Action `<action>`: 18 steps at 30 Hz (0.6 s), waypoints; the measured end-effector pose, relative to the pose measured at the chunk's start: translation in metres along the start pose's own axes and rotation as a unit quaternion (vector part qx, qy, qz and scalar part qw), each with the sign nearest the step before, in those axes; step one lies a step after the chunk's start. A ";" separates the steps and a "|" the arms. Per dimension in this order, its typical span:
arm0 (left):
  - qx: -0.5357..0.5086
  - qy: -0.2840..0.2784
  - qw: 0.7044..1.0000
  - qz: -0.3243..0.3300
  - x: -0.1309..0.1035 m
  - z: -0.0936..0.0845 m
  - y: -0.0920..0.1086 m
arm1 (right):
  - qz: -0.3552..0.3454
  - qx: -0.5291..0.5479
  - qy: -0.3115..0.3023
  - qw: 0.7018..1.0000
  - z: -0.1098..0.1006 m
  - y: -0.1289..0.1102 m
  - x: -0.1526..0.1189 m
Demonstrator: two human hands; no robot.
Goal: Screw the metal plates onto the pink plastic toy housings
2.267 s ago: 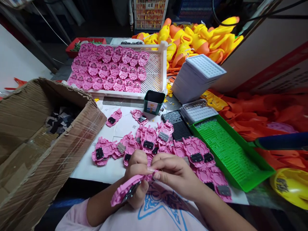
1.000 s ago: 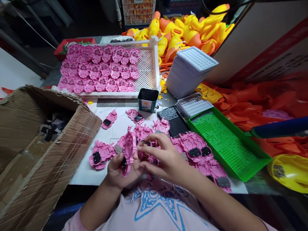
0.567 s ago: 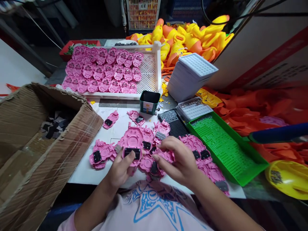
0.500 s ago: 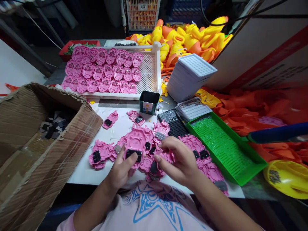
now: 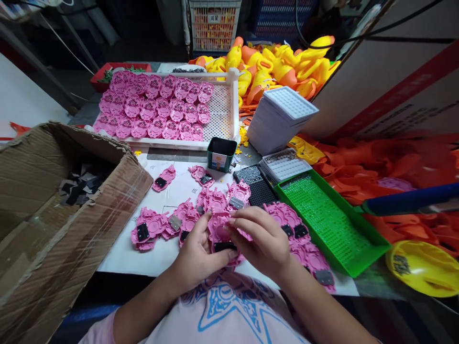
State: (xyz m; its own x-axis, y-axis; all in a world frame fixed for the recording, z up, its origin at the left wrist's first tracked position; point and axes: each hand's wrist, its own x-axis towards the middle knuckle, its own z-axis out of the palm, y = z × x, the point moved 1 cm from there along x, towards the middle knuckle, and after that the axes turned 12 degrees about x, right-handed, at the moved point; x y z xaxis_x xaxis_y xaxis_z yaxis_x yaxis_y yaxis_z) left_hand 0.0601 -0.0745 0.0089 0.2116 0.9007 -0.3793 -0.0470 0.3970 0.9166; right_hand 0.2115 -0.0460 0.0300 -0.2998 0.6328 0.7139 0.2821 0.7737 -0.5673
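My left hand (image 5: pixel 201 253) grips a pink plastic casing (image 5: pixel 219 229) with a black plate across its lower part, the thumb lying near that plate. At the casing's upper right, the fingertips of my right hand (image 5: pixel 263 239) are drawn together against it; anything pinched in them is hidden. Around both hands, more pink casings (image 5: pixel 149 227) with black or grey plates lie on white paper. Another heap of casings (image 5: pixel 311 253) rests right of my right hand.
A cardboard box (image 5: pixel 118 205) with dark scraps stands left. Behind are a white crate (image 5: pixel 222 110) of pink parts and a dark green cup (image 5: pixel 220 160). A black tray (image 5: pixel 263 191), green tray (image 5: pixel 344 224) and stacked white trays (image 5: pixel 276 122) stand right; yellow duck-like parts (image 5: pixel 265 67) lie behind.
The held casing has moved right and down and tilted in my left hand. My right hand has come onto its upper right, fingertips now closer together. The view has shifted slightly.
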 end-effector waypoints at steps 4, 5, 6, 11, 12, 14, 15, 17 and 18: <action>0.005 -0.011 1.000 0.008 0.001 0.003 -0.004 | -0.024 -0.041 -0.012 0.999 0.001 0.002 -0.004; 0.003 -0.017 1.000 0.010 0.001 0.004 -0.004 | -0.027 -0.050 -0.015 0.998 0.001 0.002 -0.004; 0.000 -0.025 1.000 0.011 0.002 0.006 -0.004 | -0.028 -0.057 -0.018 0.998 0.001 0.002 -0.004; 0.000 -0.038 0.999 0.025 0.001 0.003 -0.005 | -0.024 -0.061 -0.024 0.998 0.003 0.005 -0.005; 0.005 -0.038 0.999 0.034 0.001 0.000 -0.006 | -0.024 -0.057 -0.026 0.998 0.004 0.006 -0.005; 0.025 -0.029 0.997 0.066 0.002 -0.007 -0.009 | -0.025 -0.053 -0.033 0.998 0.004 0.006 -0.006; 0.041 -0.014 0.995 0.084 0.003 -0.011 -0.010 | -0.027 -0.053 -0.036 0.998 0.004 0.005 -0.006; 0.080 0.022 0.990 0.113 0.005 -0.015 -0.011 | -0.039 -0.058 -0.036 0.997 0.004 0.004 -0.007; 0.096 0.038 0.987 0.119 0.006 -0.015 -0.011 | -0.048 -0.062 -0.033 0.996 0.005 0.004 -0.008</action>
State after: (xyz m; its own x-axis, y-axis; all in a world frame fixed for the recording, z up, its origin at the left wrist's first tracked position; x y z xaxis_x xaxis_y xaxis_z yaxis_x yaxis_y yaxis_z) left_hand 0.0470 -0.0706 -0.0050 0.1430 0.9781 -0.1512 0.1010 0.1375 0.9853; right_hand 0.2109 -0.0480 0.0201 -0.3892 0.5597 0.7316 0.3588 0.8236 -0.4392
